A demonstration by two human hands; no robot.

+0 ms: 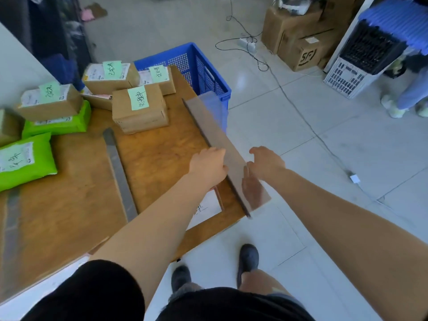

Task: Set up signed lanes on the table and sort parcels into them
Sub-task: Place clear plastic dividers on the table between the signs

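Note:
A long clear divider panel (pixel 217 133) stands on edge along the right side of the wooden table (pixel 157 156). My left hand (pixel 208 165) grips it from the left and my right hand (pixel 266 164) holds it from the right, fingers showing through the panel. A second divider strip (pixel 119 172) lies across the table's middle. A white paper sign (pixel 206 210) lies near the front right corner, partly under my left arm. Cardboard parcels (pixel 139 110) with green notes and green mailer bags (pixel 25 161) crowd the far left.
A blue plastic crate (pixel 208 75) stands on the floor beyond the table's far right corner. Cardboard boxes (pixel 301 42), a power strip with cables (pixel 249 44) and a fan unit (pixel 368 54) sit on the tiled floor. Another person's legs (pixel 407 98) are at far right.

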